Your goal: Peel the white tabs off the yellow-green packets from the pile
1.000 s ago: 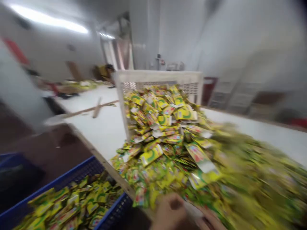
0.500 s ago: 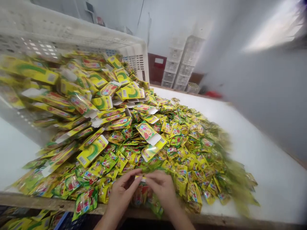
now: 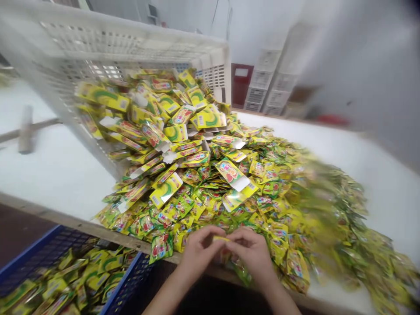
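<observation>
yellow carton (image 3: 221,239), as far as visible, mostly hidden, pinched between fingertips of left hand (image 3: 199,250) and right hand (image 3: 254,251), at near table edge (image 3: 108,234), before packet heap (image 3: 197,208). half second ago, white strip showed there; now yellow edge: flap perhaps folded. blue basket (image 3: 129,280) shows more fully.

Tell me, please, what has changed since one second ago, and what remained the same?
The camera's view has swung right: the left hand and right hand, partly cut off before, now show whole, their fingers meeting at a small yellow item. No release is visible. Unchanged: the white crate on its side, the spilled cartons, the blue crate at lower left.
</observation>
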Demonstrator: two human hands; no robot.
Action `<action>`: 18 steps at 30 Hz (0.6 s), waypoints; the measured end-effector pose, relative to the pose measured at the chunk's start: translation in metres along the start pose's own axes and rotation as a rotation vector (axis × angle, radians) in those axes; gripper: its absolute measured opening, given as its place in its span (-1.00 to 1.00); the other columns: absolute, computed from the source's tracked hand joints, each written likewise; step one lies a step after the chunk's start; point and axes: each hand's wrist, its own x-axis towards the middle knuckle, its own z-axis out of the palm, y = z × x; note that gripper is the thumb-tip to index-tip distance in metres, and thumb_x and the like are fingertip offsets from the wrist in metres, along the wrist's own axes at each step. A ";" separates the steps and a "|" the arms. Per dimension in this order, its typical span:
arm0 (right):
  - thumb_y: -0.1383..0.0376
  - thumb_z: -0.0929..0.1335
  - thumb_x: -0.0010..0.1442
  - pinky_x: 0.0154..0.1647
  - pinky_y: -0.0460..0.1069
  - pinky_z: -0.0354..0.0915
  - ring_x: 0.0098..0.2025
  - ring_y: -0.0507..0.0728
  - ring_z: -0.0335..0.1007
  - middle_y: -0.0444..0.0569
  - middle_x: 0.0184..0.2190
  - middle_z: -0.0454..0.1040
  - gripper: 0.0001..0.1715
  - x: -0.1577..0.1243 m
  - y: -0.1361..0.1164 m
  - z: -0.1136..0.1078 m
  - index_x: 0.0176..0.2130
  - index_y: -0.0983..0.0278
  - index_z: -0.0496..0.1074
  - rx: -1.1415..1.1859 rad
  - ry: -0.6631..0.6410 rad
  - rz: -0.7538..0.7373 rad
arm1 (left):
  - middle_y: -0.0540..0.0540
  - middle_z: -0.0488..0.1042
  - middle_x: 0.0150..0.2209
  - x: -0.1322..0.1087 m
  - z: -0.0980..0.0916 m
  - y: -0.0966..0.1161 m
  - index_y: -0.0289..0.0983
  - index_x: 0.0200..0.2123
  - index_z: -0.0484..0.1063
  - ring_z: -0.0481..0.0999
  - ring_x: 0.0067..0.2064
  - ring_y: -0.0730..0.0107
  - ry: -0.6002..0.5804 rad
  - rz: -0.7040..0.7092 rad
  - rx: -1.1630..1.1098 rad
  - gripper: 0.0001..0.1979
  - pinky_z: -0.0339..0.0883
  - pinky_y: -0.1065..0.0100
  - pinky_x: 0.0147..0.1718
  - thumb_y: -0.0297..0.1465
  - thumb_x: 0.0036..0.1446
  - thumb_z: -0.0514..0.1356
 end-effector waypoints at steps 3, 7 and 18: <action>0.26 0.52 0.00 -0.54 -0.06 0.39 -0.51 0.07 0.42 -0.08 -0.47 0.47 -0.90 0.002 -0.008 0.001 -0.46 0.25 0.59 -0.137 0.049 -0.159 | -0.13 0.63 -0.25 0.003 -0.003 -0.002 -0.20 -0.28 0.64 0.59 -0.17 0.20 -0.039 0.069 0.053 -0.87 0.44 0.27 -0.12 -0.34 0.14 0.28; 0.34 0.47 0.08 -0.28 0.00 0.43 -0.32 0.13 0.48 -0.03 -0.38 0.53 -0.95 0.000 -0.008 0.000 -0.36 0.20 0.61 -0.341 0.047 -0.369 | -0.13 0.64 -0.15 0.005 -0.012 -0.015 -0.11 -0.18 0.64 0.59 -0.07 0.17 -0.079 0.189 0.154 -0.81 0.42 0.22 -0.01 -0.38 0.16 0.26; 0.40 0.29 0.30 -0.02 0.04 0.38 -0.01 0.17 0.41 0.06 -0.07 0.44 -0.70 -0.023 0.019 -0.015 -0.05 0.16 0.53 -0.582 0.074 -0.567 | -0.17 0.57 -0.04 -0.012 0.000 -0.031 -0.14 0.07 0.47 0.56 0.00 0.27 0.031 0.714 0.398 -0.58 0.48 0.25 -0.03 -0.60 0.17 0.20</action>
